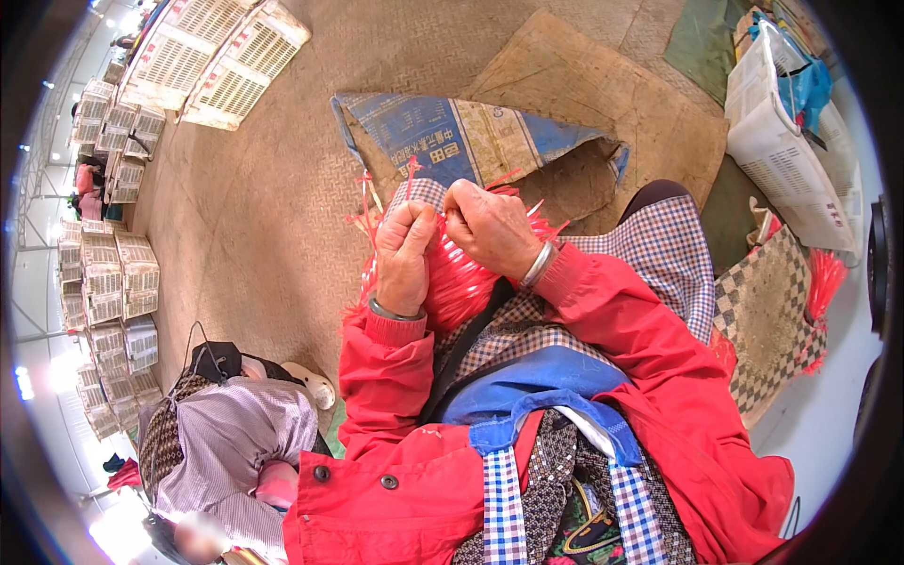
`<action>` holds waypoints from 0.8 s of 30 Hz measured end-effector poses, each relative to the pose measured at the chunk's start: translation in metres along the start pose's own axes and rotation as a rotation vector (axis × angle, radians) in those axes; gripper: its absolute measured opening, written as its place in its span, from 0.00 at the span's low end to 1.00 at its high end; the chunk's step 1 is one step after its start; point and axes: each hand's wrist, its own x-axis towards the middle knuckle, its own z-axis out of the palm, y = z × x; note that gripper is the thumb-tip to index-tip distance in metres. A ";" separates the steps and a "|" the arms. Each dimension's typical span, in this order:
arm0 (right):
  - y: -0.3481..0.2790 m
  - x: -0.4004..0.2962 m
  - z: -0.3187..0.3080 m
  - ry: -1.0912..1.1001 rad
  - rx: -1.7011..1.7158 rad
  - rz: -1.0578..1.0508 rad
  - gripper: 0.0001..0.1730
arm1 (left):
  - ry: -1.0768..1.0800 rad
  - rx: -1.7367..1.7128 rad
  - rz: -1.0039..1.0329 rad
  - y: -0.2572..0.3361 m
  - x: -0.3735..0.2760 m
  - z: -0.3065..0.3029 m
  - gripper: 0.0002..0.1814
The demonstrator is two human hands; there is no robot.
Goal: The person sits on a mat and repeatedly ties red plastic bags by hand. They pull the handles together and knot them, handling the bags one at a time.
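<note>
A thick bundle of red plastic strands (462, 286) lies across my lap, over a checked apron (526, 325). My left hand (405, 258) is closed at the bundle's left side, and a thin red strand pokes up above its fingers. Close beside it, my right hand (491, 227) is curled into a fist at the top of the bundle, knuckles up; the strand ends in its grip are mostly hidden by the fingers. Loose strand ends stick out around both hands. Just beyond them, a blue printed sack (424, 134) lies on the floor.
Flattened cardboard (600, 106) lies ahead. White plastic crates (244, 63) stand stacked at left; another white crate (784, 148) holding blue plastic is at right. A checkered mat (766, 325) lies near more red strands (823, 282). A person (233, 431) sits close at lower left.
</note>
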 end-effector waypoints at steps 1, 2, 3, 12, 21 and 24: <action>0.000 0.001 0.001 0.002 -0.017 0.008 0.06 | -0.002 0.036 0.018 0.001 0.000 0.003 0.07; 0.001 0.002 0.002 0.005 -0.034 0.015 0.06 | -0.004 0.072 0.036 0.001 0.000 0.004 0.07; 0.002 0.002 0.002 0.007 -0.051 0.023 0.06 | -0.010 0.076 0.040 0.001 -0.001 0.004 0.07; 0.026 0.010 -0.005 -0.039 0.235 -0.059 0.06 | 0.063 0.075 0.098 0.011 -0.005 -0.003 0.09; 0.055 0.004 0.026 -0.169 -0.312 -0.162 0.10 | 0.229 0.205 0.177 0.051 -0.001 -0.037 0.07; 0.058 0.003 0.030 -0.111 -0.322 -0.201 0.07 | 0.420 0.126 0.288 0.062 0.005 -0.062 0.06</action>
